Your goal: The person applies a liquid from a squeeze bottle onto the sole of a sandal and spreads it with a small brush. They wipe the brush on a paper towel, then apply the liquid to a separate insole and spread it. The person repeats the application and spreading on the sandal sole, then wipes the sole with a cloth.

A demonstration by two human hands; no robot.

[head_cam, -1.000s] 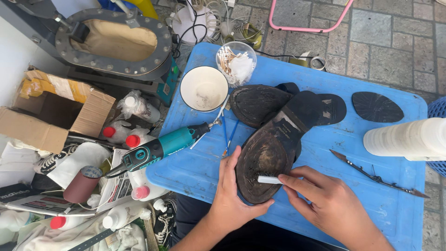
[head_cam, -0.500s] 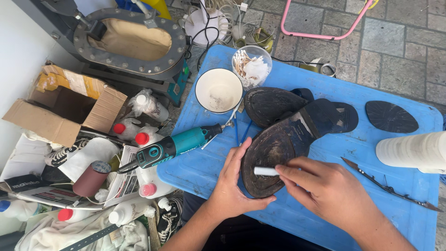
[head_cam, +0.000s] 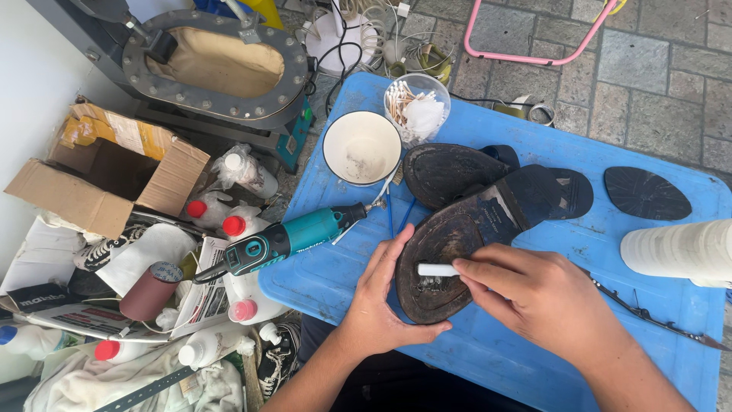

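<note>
On the blue table (head_cam: pixel 534 343), head view: left hand (head_cam: pixel 381 305) still braces the upturned shoe sole (head_cam: pixel 450 252). Right hand (head_cam: pixel 541 297), pinching 1 white stick (head_cam: pixel 436 269), has shifted slightly forward; marking continues.

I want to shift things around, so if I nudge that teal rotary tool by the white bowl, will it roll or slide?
The teal rotary tool looks round-bodied, so it would probably roll. Its rear overhangs the blue table edge, so it might tip off. It likely feels dense.
</note>
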